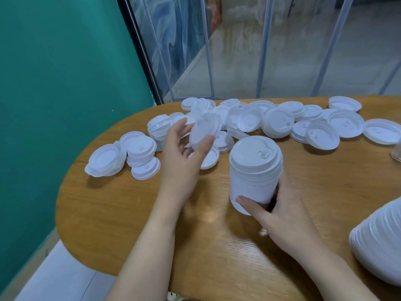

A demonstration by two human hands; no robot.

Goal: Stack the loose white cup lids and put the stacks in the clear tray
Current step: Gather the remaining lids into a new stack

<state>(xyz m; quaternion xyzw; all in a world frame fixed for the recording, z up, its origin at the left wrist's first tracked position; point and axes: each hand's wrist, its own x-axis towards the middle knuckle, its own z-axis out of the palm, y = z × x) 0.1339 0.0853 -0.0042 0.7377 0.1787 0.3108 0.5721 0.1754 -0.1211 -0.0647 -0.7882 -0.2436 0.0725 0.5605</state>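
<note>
My right hand (280, 211) grips a tall stack of white lids (255, 172) near its bottom, holding it upright just above the wooden table (134, 213). My left hand (184, 153) holds a single white lid (204, 131) tilted on edge between thumb and fingers, to the left of the stack. Several loose white lids (280, 122) lie scattered across the far side of the table, some in small piles at the left (141, 148). A long stack of lids lies on its side (382, 246) at the right edge. The clear tray is not plainly visible.
The table's rounded left end borders a teal wall (54, 83). A dark frame with clear plastic curtain strips (217, 51) stands behind the table. A small clear object (397, 153) shows at the right edge of the frame.
</note>
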